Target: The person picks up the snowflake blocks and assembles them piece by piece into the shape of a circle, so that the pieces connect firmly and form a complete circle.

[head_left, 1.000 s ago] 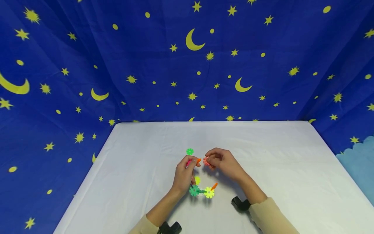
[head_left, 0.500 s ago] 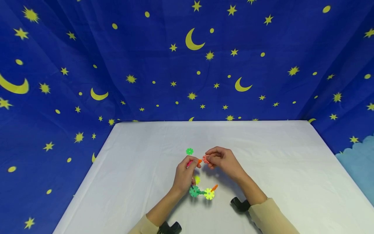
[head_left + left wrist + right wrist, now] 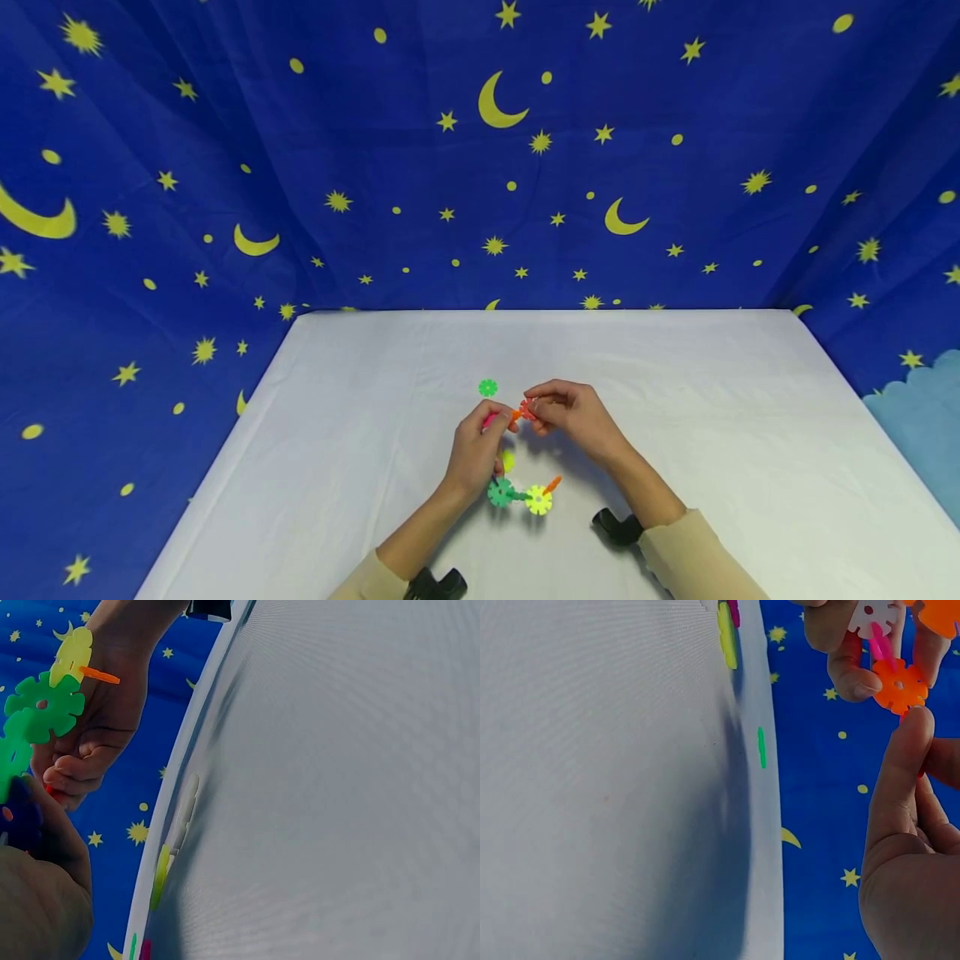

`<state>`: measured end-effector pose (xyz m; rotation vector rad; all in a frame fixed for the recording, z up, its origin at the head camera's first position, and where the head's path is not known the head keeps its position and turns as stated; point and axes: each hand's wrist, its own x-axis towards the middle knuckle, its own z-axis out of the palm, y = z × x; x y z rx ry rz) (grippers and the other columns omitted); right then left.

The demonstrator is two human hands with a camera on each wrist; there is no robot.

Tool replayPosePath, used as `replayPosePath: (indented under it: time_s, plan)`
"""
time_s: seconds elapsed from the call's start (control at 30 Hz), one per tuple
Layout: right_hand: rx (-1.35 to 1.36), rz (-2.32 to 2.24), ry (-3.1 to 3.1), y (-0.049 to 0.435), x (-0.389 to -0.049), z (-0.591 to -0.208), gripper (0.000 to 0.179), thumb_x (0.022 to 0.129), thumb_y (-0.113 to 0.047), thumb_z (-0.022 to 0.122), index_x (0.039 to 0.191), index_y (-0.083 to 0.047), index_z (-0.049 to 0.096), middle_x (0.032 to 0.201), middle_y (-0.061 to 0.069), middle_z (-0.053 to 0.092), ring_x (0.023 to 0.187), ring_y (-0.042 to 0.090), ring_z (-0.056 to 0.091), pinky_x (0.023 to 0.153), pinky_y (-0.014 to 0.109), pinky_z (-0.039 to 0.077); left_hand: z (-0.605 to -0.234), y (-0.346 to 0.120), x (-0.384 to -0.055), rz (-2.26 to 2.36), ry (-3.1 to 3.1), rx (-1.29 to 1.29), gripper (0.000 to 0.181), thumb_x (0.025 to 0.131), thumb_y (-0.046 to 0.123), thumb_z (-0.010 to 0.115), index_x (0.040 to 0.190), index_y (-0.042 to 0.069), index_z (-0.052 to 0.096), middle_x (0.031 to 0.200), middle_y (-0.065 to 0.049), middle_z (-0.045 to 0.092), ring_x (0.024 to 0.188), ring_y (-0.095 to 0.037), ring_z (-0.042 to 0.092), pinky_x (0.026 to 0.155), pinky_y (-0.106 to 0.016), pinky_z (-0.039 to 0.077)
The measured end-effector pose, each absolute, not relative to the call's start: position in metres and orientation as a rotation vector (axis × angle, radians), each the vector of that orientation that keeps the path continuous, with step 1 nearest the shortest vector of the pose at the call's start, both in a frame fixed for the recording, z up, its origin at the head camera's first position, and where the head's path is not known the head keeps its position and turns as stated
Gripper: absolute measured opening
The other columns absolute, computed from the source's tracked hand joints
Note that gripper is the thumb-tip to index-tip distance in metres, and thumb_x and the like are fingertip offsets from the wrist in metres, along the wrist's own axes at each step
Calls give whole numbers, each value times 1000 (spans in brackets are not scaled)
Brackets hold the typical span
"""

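Observation:
My left hand [image 3: 474,446] holds a chain of notched plastic discs. At its upper end, an orange disc [image 3: 900,686] stands out past my fingertips, joined to a pink disc [image 3: 882,646]. From below my hand hang a dark green disc [image 3: 500,492] and a yellow disc [image 3: 538,500], with a small orange disc [image 3: 552,485] edge-on at the end. My right hand [image 3: 581,417] pinches a red disc [image 3: 528,408] between thumb and fingers. Its edge meets the orange disc's edge; whether they interlock is hidden by my thumb.
A loose bright green disc [image 3: 488,387] lies on the white table [image 3: 360,400] beyond my hands. Low in the left wrist view, a yellow disc [image 3: 160,877] and a greyish disc [image 3: 185,814] lie on the tabletop. A blue star-patterned curtain [image 3: 420,167] encloses the back and sides.
The orange disc in my left hand has moved slightly right, and the gap to the red disc has closed. The right hand keeps its pinch.

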<state>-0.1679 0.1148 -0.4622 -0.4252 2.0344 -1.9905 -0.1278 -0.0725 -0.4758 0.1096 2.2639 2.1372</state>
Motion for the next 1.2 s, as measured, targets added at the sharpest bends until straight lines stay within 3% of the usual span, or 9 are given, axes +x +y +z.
replayPosePath:
  time_s: [0.3, 0.57, 0.8, 0.97, 1.13, 1.2]
  plan:
    - [-404, -1965, 2015, 110, -158, -439, 24, 92, -1, 60, 113, 10, 60, 95, 24, 66, 73, 29, 66, 68, 39, 57, -471, -70, -124, 2083, 2289, 83, 19, 99, 27, 53, 97, 11, 63, 91, -16, 66, 34, -10, 41, 32, -24, 38]
    - [-409, -1934, 2040, 108, -151, -429, 20, 91, 3, 59, 109, 12, 60, 93, 34, 62, 78, 52, 61, 67, 38, 57, -478, -70, -125, 2041, 2342, 129, 20, 99, 26, 51, 96, 8, 60, 86, -14, 65, 32, -7, 39, 31, -23, 34]
    - [-411, -1943, 2099, 103, -148, -428, 17, 90, 6, 60, 105, 13, 60, 89, 30, 65, 72, 42, 66, 66, 37, 57, -462, -66, -118, 2031, 2371, 94, 20, 100, 15, 48, 97, 2, 63, 85, -22, 64, 30, 2, 35, 31, -19, 31]
    - [-459, -1889, 2181, 99, -144, -426, 16, 90, 5, 61, 104, 12, 60, 86, 27, 66, 73, 45, 65, 66, 41, 56, -444, -67, -111, 2033, 2374, 127, 19, 99, 9, 49, 98, -2, 65, 71, -13, 61, 30, 1, 36, 31, -19, 33]
    - [-453, -1837, 2244, 100, -143, -422, 16, 91, 2, 61, 104, 9, 62, 85, 24, 68, 70, 35, 67, 67, 41, 56, -443, -70, -112, 2080, 2285, 132, 20, 98, 12, 51, 99, -1, 66, 55, -3, 52, 31, -5, 40, 31, -23, 38]
    - [-429, -1837, 2232, 101, -144, -421, 17, 91, 0, 61, 106, 8, 62, 85, 23, 68, 70, 33, 67, 67, 38, 56, -443, -71, -114, 2100, 2225, 116, 20, 98, 11, 51, 100, -1, 67, 50, -4, 49, 33, -8, 41, 32, -23, 39]
